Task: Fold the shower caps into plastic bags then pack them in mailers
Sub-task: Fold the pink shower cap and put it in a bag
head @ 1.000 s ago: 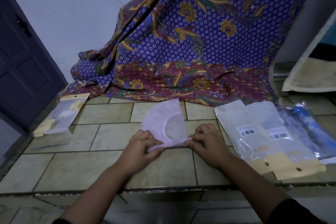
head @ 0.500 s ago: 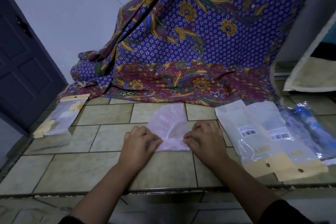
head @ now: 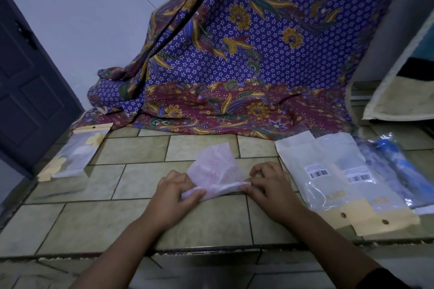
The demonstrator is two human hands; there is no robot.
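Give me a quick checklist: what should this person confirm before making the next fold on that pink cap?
1. The left hand pinches the shower cap at its near edge: ok.
2. The right hand pinches the same edge: ok.
3. Cap folded small enough for bagging: not ok, its far part lies spread on the tiled counter.
4. The plastic bags lie close, to the right of the right hand: ok.
5. A bag's mouth is open: cannot tell.

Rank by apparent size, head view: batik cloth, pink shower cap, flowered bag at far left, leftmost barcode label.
1. batik cloth
2. shower cap and flowered bag: look alike, not ranked
3. barcode label, smallest
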